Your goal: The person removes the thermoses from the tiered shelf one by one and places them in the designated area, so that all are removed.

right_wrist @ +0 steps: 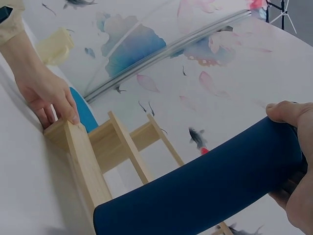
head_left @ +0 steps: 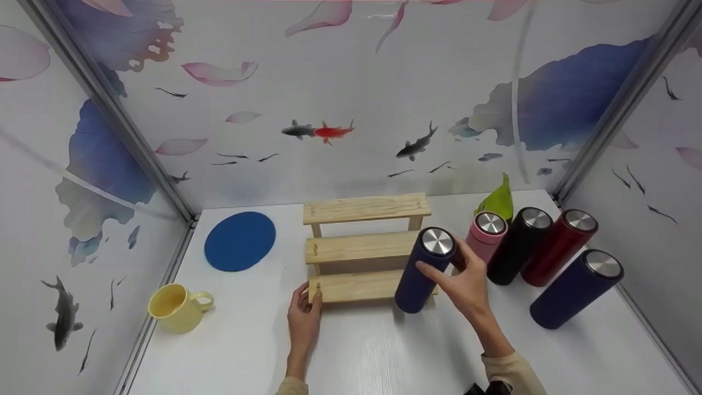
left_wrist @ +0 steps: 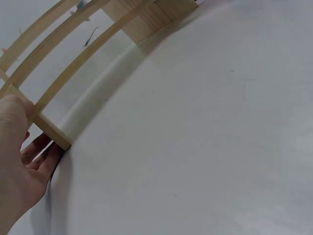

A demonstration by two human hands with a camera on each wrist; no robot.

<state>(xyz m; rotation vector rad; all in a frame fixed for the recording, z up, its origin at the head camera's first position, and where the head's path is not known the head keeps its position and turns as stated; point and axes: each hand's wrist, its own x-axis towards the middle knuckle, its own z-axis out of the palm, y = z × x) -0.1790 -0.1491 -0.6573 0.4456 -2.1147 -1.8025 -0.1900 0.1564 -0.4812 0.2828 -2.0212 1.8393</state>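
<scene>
My right hand [head_left: 466, 278] grips a dark blue thermos [head_left: 415, 282] near its steel lid, thumb on the near side. The bottle tilts a little and overlaps the right end of the lowest step of a three-tier wooden rack [head_left: 351, 286] in the head view. At the rack's front left corner, my left hand [head_left: 304, 315] holds the end of that lowest step, with its thumb on top. The left wrist view shows those fingers [left_wrist: 36, 154] curled round the rack's side piece. In the right wrist view the thermos [right_wrist: 205, 183] slants across in front of the rack.
On the right stand a pink bottle [head_left: 482, 241], a black one [head_left: 515, 249], a red one [head_left: 556, 252] and another dark blue thermos [head_left: 573, 291]. Behind them is a green object [head_left: 498, 200]. A blue disc [head_left: 239, 241] and a yellow mug [head_left: 178, 310] are on the left. Printed walls enclose the white table.
</scene>
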